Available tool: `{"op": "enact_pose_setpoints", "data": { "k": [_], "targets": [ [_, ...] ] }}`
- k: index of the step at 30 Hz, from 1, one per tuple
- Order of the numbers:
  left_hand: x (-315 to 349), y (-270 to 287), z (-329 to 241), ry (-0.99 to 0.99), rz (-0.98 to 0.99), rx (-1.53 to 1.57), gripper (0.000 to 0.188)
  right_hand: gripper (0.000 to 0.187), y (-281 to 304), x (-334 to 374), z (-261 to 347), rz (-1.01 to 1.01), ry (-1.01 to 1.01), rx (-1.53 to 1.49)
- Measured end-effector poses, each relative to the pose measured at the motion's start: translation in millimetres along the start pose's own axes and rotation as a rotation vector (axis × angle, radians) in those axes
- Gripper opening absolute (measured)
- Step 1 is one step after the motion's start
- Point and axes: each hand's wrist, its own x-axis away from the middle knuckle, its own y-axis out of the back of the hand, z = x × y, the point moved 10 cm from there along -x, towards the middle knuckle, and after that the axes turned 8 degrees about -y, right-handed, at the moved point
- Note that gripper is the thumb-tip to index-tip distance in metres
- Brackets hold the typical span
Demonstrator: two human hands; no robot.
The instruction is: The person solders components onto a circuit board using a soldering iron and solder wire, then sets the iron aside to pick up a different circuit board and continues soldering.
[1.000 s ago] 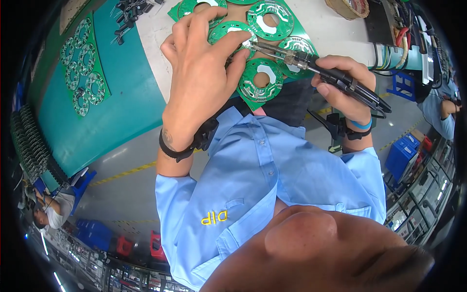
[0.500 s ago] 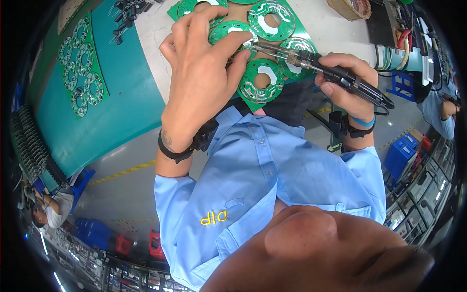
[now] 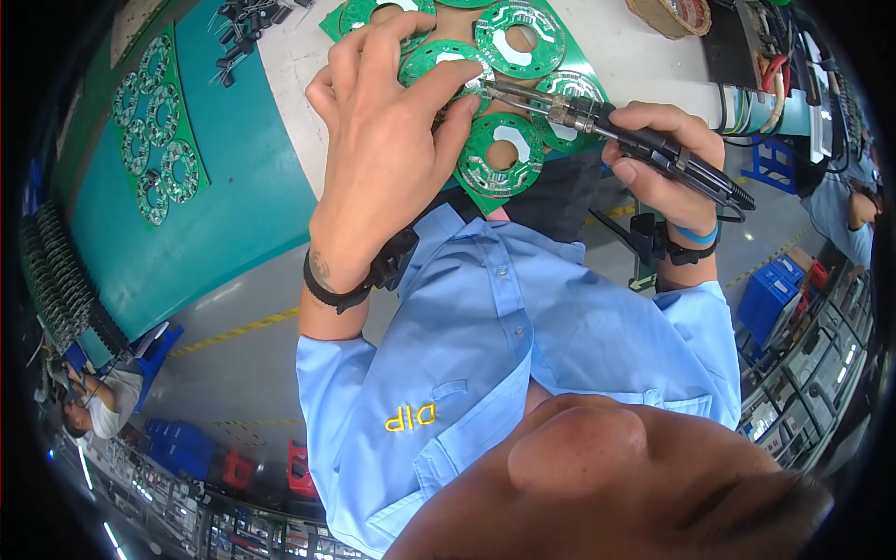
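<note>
In my right hand (image 3: pixel 667 159) is a black-handled soldering iron (image 3: pixel 644 142), held from the side with its metal barrel pointing left. Its tip reaches a round green circuit board (image 3: pixel 439 58) with a hole in the middle. My left hand (image 3: pixel 387 140) lies over that board, thumb and forefinger bent close together beside the iron's tip. Whatever they pinch is too small or hidden to make out. More ring-shaped boards sit around it in the same green panel, among them one nearer me (image 3: pixel 481 166) and one at the upper right (image 3: pixel 523 61).
Left on the teal mat (image 3: pixel 243 201) lies another green panel (image 3: pixel 187 140) of ring boards. Loose black components with leads (image 3: pixel 245 35) are scattered at the top. A woven basket (image 3: pixel 667 14) and cables (image 3: pixel 777 89) stand at the upper right. Other people (image 3: pixel 103 401) are at the edges.
Almost nothing differs. Both hands and the soldering iron stay at the same spot on the board, with only a tiny shift of the iron and panel.
</note>
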Motion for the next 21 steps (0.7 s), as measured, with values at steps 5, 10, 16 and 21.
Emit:
{"op": "enact_pose_setpoints", "data": {
  "k": [5, 10, 16, 21],
  "targets": [
    [0, 2, -1, 0.007, 0.002, -0.008, 0.025, 0.042, 2, 2, 1, -0.004, 0.012, 0.021],
    [-1, 1, 0, 0.004, 0.004, 0.008, 0.025, 0.043, 7, 5, 3, -0.03, 0.014, 0.021],
    [4, -4, 7, 0.043, -0.004, 0.06, 0.025, 0.042, 7, 13, -3, 0.007, 0.042, -0.008],
    [6, -7, 14, 0.087, -0.019, 0.138, 0.024, 0.044, 60, 36, -9, -0.346, 0.117, 0.036]
  ]
}}
